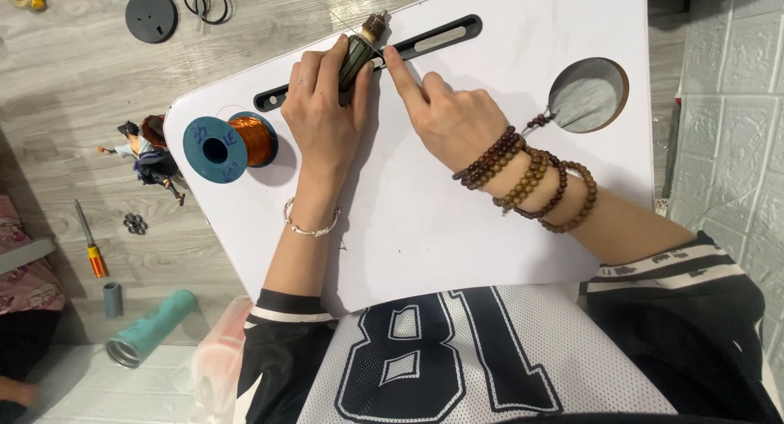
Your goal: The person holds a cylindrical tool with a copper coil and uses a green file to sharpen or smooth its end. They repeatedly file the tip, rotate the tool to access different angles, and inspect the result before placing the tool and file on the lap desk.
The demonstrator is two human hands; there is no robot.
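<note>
Hands on dark ribbed motor rotor (357,57): left (322,106) gripping, right (441,114) fingertip pressing.

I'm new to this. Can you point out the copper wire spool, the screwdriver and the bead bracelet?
copper wire spool (233,145): head view, on its blue end flange.
screwdriver (95,259): head view, on its orange handle.
bead bracelet (531,179): head view, on the brown beads.

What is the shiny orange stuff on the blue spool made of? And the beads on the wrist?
The wire on the spool looks like copper: glossy orange-brown metal, wound fine. The beads on the right wrist look like polished brown wood, though that is not certain.
</note>
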